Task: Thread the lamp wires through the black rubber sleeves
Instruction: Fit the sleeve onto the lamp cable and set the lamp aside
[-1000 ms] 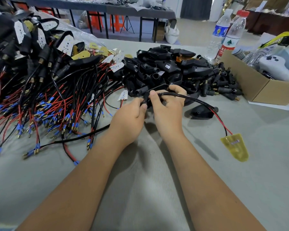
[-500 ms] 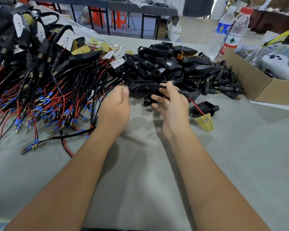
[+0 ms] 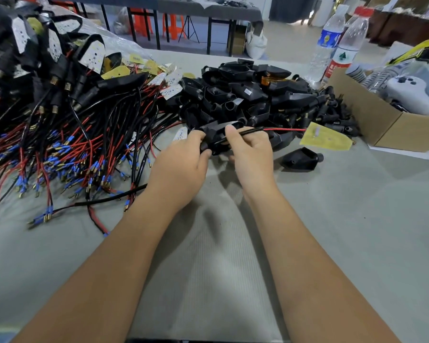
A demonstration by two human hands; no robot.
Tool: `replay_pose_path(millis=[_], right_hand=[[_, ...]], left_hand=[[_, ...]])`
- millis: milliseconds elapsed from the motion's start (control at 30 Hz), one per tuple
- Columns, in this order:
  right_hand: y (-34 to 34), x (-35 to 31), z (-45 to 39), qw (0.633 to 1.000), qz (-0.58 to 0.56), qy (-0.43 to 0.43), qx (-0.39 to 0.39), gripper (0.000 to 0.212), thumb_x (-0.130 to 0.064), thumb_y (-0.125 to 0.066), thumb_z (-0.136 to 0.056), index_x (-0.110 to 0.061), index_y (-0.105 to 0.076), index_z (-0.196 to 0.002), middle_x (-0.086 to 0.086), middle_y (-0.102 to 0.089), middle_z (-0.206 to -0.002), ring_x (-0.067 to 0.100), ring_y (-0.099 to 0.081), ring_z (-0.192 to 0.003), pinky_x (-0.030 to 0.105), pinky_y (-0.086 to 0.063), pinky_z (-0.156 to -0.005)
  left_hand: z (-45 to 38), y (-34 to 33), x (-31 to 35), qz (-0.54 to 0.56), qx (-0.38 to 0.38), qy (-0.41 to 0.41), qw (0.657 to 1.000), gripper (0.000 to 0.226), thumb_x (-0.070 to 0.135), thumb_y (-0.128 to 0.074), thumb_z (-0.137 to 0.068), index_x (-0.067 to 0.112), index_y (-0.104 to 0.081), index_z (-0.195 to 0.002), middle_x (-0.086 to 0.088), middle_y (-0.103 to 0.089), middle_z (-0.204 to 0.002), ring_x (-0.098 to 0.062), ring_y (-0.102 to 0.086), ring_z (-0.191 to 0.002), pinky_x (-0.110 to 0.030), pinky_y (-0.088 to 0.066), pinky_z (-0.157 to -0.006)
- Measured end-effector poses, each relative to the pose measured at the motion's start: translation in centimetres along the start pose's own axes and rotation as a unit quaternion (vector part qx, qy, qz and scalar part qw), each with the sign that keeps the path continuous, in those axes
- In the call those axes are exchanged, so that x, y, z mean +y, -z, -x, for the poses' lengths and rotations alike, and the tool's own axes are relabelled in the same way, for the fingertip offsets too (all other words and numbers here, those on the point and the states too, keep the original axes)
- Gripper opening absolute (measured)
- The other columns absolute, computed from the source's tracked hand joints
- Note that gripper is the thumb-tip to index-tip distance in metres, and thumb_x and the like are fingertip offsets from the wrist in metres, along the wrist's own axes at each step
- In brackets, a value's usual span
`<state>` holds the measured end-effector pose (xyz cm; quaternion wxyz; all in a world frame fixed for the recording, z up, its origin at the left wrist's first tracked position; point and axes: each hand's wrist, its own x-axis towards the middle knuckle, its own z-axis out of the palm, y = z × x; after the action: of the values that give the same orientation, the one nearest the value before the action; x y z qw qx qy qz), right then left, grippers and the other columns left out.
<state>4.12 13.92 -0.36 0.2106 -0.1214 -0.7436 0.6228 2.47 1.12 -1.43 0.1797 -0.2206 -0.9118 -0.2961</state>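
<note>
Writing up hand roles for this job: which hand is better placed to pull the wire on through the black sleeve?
Probably the right hand: it already pinches the wire beside the sleeve, which the left hand grips steady.

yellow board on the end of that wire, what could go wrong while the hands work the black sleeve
1. The flat yellow circuit board hangs off the thin red and black wire with only the right hand pinching the wire; a hard tug might strain where the wire meets the board.
2. The left hand holds the black rubber sleeve right against the heap of loose black sleeves, so the board could snag there.
</note>
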Motion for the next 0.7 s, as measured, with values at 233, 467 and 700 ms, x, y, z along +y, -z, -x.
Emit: replay_pose_path(millis=[233,467,700], right_hand=[[-0.2,-0.1,0.3,0.999,0.007,-0.012,-0.030,0.039,-0.037,-0.062,-0.094,-0.028,-0.060,-0.056,0.014,-0.060,-0.095,0.018,-0.056,-0.091,0.041,-0.048,-0.091],[1.0,-0.4,-0.2,0.969,-0.240,-0.064,0.006,0.017,-0.029,-0.057,-0.099,-0.022,-0.068,-0.089,-0.003,-0.070,-0.091,0.014,-0.062,-0.090,0.028,-0.048,-0.072],[1.5,0.3,-0.5,0.982,-0.178,-0.046,0.039,0.026,-0.031,-0.057,-0.099,-0.029,-0.075,-0.080,-0.015,-0.071,-0.092,0.000,-0.062,-0.086,0.026,-0.050,-0.079]], left_hand=[[0.0,-0.9,0.1,0.072,-0.042,0.063,0.995,0.038,0.030,-0.037,-0.104,0.016,-0.044,-0.138,-0.006,-0.061,-0.122,-0.025,-0.054,-0.112,-0.032,-0.036,-0.083],[-0.4,-0.3,-1.2,0.131,-0.036,0.112,0.984,0.031,0.029,-0.037,-0.103,0.022,-0.050,-0.131,0.010,-0.058,-0.086,-0.013,-0.055,-0.082,-0.035,-0.039,-0.073],[-0.1,-0.3,-0.9,-0.027,-0.031,0.037,0.998,0.032,0.027,-0.037,-0.103,0.017,-0.046,-0.131,0.005,-0.051,-0.071,-0.020,-0.048,-0.069,-0.034,-0.032,-0.061]])
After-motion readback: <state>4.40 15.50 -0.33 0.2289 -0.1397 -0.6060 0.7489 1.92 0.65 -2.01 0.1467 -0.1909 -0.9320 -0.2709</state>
